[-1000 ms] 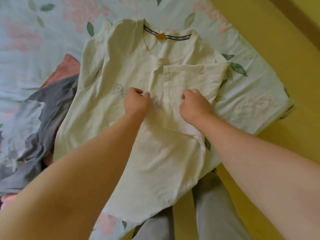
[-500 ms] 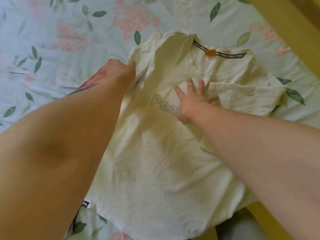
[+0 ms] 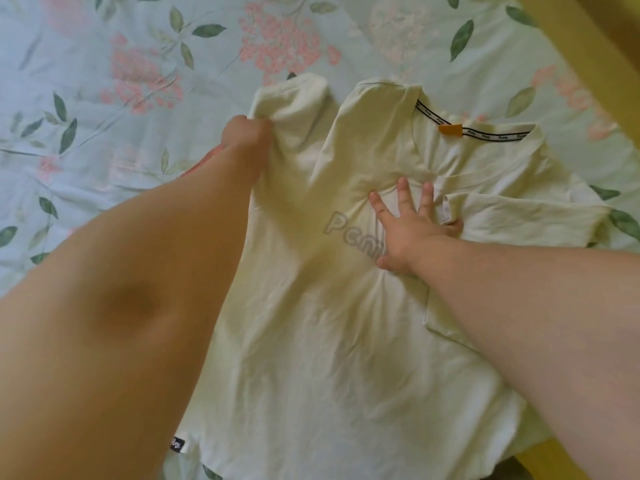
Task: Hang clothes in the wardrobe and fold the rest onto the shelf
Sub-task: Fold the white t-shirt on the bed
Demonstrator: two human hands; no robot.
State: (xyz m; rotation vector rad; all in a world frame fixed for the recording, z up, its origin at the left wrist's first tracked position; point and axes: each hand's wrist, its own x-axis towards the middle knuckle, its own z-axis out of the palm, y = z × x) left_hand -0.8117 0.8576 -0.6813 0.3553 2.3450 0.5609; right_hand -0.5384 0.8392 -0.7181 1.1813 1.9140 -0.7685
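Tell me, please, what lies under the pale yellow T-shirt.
The floral bedsheet shows all around the T-shirt and presumably runs beneath it; anything else under the cloth is covered.

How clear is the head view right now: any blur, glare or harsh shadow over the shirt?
Head view: on the T-shirt, chest print and collar tape read sharp; the left forearm near the lens is soft; the left hand gripping the sleeve is slightly smeared; the right hand, pressed flat, is crisp; light is even and yellowish, no glare, only faint shadows.
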